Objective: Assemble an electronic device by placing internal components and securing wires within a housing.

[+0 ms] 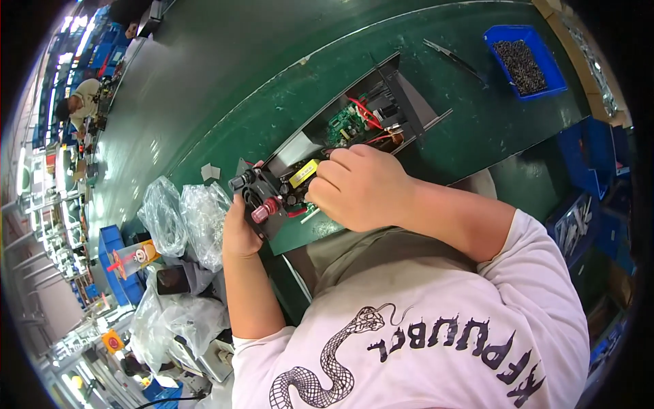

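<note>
An open metal case (293,151) lies slantwise on the green bench in front of me. Inside it are a green circuit board (347,123), red wires (366,113) and a yellow-wrapped transformer (304,174). My left hand (241,228) grips the black end panel (270,225) at the case's near left end. A red terminal knob (266,210) and a black terminal knob (240,182) stick out of that panel. My right hand (364,187) is over the case beside the transformer, its fingers curled inward. Whatever those fingers hold is hidden beneath them.
A blue bin (557,76) of small dark screws stands at the far right, with tweezers (455,60) left of it. Clear plastic bags (204,218), a drink cup (133,259) and a phone (173,280) are on the left. Blue bins (587,160) line the right. Another person (83,102) sits far left.
</note>
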`<state>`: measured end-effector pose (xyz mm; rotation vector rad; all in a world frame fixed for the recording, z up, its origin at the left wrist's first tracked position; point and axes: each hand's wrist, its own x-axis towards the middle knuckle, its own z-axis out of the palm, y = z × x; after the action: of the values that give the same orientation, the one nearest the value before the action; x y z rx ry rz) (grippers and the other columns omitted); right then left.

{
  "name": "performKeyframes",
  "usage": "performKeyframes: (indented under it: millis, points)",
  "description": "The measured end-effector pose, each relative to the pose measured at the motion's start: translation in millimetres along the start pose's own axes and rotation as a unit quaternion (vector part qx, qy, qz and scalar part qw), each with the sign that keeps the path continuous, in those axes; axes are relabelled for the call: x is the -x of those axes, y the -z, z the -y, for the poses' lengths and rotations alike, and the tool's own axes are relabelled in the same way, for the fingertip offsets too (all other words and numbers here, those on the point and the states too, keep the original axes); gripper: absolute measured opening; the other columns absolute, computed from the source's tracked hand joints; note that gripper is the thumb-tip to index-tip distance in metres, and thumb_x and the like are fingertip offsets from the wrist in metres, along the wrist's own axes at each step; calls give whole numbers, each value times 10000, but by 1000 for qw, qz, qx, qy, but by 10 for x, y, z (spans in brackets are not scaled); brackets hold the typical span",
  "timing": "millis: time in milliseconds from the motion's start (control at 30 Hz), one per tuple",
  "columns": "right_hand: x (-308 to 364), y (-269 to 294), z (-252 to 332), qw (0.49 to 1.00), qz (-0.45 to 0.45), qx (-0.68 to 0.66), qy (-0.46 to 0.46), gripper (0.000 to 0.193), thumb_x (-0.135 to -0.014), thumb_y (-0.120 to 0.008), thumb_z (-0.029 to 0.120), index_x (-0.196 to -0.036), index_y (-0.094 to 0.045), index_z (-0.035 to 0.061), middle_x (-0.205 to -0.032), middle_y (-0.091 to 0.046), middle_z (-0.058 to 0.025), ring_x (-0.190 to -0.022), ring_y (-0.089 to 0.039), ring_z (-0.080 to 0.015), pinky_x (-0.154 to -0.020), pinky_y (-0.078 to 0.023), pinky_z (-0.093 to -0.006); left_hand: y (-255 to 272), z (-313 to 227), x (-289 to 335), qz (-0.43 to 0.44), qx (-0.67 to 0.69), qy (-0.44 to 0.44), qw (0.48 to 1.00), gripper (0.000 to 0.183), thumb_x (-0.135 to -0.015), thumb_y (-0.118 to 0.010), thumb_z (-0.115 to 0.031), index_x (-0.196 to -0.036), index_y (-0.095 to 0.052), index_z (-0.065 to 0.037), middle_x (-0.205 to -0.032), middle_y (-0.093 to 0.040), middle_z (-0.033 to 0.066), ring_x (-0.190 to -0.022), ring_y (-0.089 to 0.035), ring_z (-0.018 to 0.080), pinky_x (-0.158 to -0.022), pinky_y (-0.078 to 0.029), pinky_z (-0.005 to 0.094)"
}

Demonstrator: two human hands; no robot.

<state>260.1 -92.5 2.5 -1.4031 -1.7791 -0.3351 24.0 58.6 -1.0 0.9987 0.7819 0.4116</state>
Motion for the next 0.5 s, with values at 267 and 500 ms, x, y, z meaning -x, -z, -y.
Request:
performKeyframes:
  millis: [267, 500]
  points:
    - [5, -45, 2, 1000, -11, 13, 3, 140, -770, -636, 232, -736, -513, 172, -691, -456, 22, -623, -496, -153, -537, -342, -296, -75, -45, 93, -55, -24, -31, 998, 874, -921, -677, -537, -1504, -383, 44, -1241, -645, 92, -1087, -658, 197, -916, -556, 350]
    - [-5, -41, 20, 1000, -13, -13, -5, 160, -767, -637, 231, -724, -497, 167, -686, -450, 22, -614, -484, -152, -530, -329, -301, -27, -68, -69, 13, 146, -67, 987, 877, -898, -626, -569, -1455, -405, 71, -1424, -530, 263, -1172, -631, 301, -936, -564, 433]
